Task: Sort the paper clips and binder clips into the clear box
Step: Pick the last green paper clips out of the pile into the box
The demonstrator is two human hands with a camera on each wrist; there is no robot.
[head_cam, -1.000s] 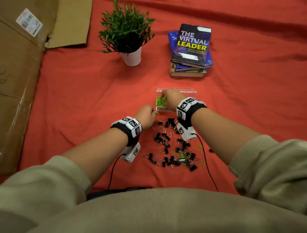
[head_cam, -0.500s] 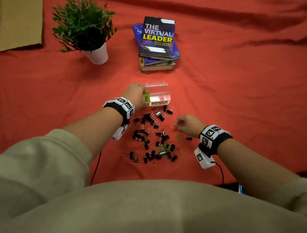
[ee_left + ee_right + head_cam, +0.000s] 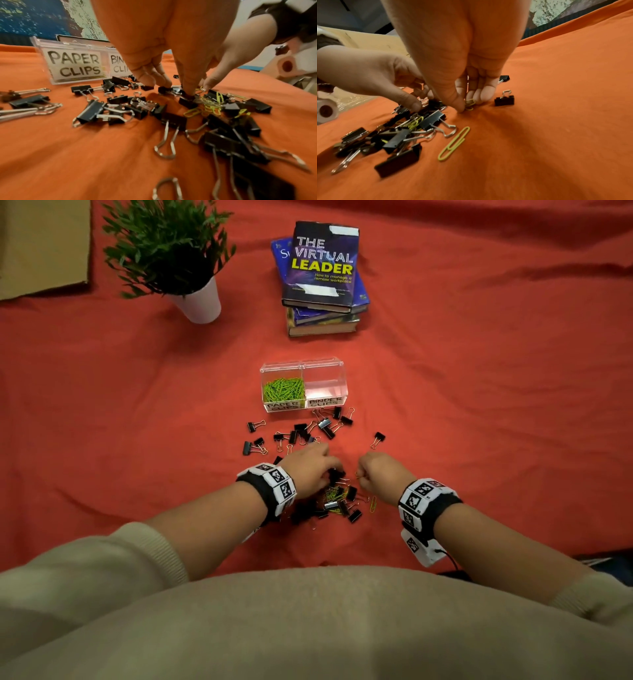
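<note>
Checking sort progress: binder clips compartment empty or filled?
Empty. The binder clips compartment shows only clear plastic, while green paper clips fill its neighbour.

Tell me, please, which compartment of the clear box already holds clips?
The left compartment, labelled PAPER CLIPS, holds green paper clips; the BINDER CLIPS compartment beside it looks empty.

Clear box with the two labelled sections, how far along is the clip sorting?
Done: green paper clips fill the clear box's PAPER CLIPS side. In hand: the right hand pinches a paper clip; the left hand picks in the pile. Left: every binder clip; that compartment is empty.
</note>
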